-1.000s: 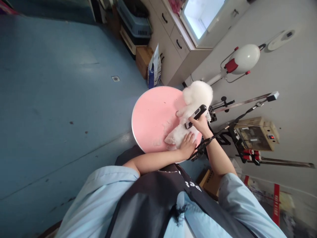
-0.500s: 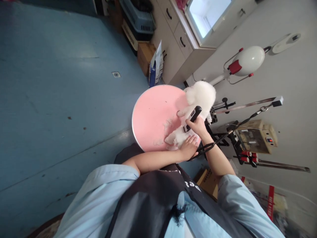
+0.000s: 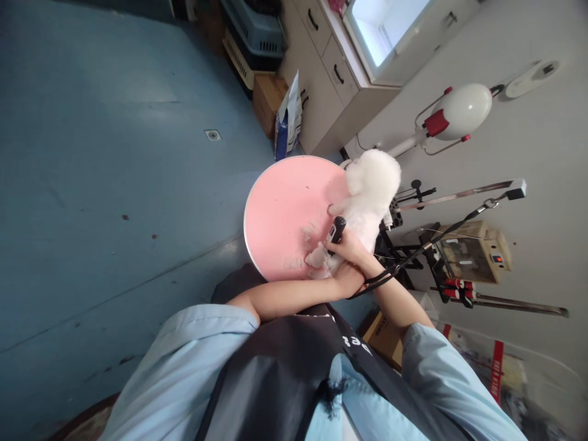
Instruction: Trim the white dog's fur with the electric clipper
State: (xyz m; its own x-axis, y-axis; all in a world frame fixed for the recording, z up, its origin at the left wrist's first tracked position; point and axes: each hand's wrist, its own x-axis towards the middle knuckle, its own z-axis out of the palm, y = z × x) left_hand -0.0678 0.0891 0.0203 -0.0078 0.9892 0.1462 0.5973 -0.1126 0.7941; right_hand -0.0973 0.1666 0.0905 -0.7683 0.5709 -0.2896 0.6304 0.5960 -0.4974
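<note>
A fluffy white dog [image 3: 373, 177] is on a round pink grooming table [image 3: 280, 208], its head toward the far right rim. My right hand [image 3: 350, 245] is closed around a black hair clipper [image 3: 337, 229], whose lower end is at the fur of the dog's rear part, near a leg. My left hand [image 3: 350, 280] rests on the dog's rear at the near edge, just under my right wrist. Its fingers are mostly hidden now; just before, they lay flat on the fur. Loose tufts of white hair [image 3: 294, 263] lie on the tabletop.
A black strap [image 3: 413, 252] runs from a metal arm at the right, past my right forearm. Beyond the table stand a white dryer head [image 3: 466, 112], cabinets [image 3: 333, 116], a blue-and-white bag [image 3: 288, 125] and pet carriers [image 3: 260, 30]. Blue floor [image 3: 114, 153] extends left.
My right hand has moved the clipper left and toward me, over the dog's rear leg. It now covers my left hand's fingers. The left hand has hardly moved.
</note>
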